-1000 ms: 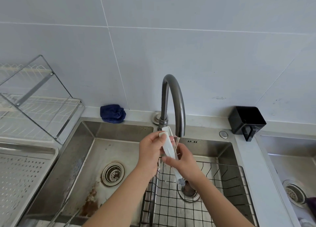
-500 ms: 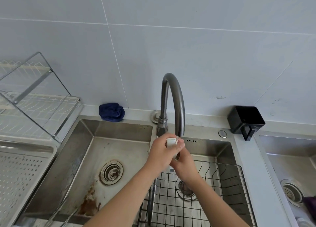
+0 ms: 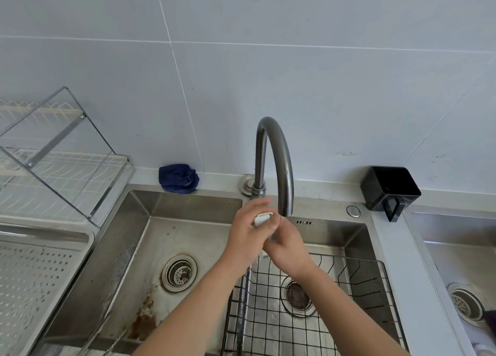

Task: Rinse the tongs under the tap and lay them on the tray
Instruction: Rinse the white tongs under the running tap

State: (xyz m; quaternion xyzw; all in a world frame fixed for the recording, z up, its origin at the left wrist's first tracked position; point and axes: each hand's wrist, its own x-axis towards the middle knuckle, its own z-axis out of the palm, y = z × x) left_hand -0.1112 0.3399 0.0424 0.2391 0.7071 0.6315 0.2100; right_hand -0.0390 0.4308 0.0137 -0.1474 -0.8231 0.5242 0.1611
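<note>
Head view: left hand closed round white tongs, only their top end showing, right under tap spout. Right hand wrapped on them lower down, over wire basket in sink. Perforated tray at left.

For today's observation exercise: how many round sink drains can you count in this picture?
3: one round metal drain in the left basin, one under the black wire rack, one in the far-right basin.
</note>
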